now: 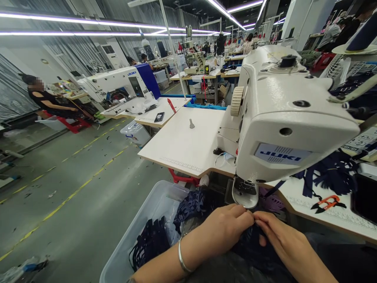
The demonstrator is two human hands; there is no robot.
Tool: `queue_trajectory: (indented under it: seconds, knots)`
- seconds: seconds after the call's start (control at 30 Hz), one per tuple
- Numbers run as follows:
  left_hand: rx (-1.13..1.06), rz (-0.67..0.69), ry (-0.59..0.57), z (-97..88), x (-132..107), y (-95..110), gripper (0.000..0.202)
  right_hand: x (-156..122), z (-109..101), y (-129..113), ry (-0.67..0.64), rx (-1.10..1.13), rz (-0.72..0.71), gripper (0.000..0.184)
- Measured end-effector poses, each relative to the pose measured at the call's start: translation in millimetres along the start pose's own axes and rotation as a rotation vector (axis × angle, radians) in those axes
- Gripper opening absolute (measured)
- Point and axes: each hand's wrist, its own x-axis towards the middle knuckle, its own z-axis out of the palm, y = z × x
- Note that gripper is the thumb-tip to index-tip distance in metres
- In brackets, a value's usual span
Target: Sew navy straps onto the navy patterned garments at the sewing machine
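My left hand (225,228), with a silver bangle at the wrist, is closed in a pinch just below the metal guard (246,196) at the needle end of the white sewing machine (294,114). My right hand (278,232) meets it fingertip to fingertip, also pinching. Between and below them hangs dark navy fabric (250,243); its gripped edge is mostly hidden by my fingers. Navy lace cloth (193,206) lies left of the hands, over the rim of a clear plastic bin (129,232). The needle itself is not visible.
Orange thread snips (326,203) and navy straps (332,171) lie on the right tabletop, by a dark phone-like object (365,196). A small metal piece (191,124) rests on the left tabletop (176,145). Another machine (118,86) stands beyond; a seated person is far left.
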Motion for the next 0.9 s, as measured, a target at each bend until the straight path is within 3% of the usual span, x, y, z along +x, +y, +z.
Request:
queue_trajectory:
  seconds: [0.23,0.47,0.67,0.73,0.9]
  knots:
    - [-0.007,0.051,-0.069,-1.1,0.7,-0.7,0.012,-4.4,3.2,-0.5,-0.094,-0.108,0.017,0.023]
    - [-0.143,-0.007,-0.072,-1.1,4.0,-0.1,0.010,-4.7,15.3,-0.9,0.056,-0.241,-0.033,0.023]
    - [-0.256,-0.078,-0.046,-6.1,3.3,0.5,0.009,-6.3,17.3,-5.6,0.209,-0.168,0.085,0.017]
    - [-0.327,-0.073,-0.031,-8.8,1.9,-1.3,0.011,-5.8,15.6,-6.9,0.178,-0.095,0.161,0.014]
    - [-0.546,0.034,0.105,-10.1,-1.2,-4.4,0.004,1.2,2.0,-10.8,-0.103,0.214,0.311,0.022]
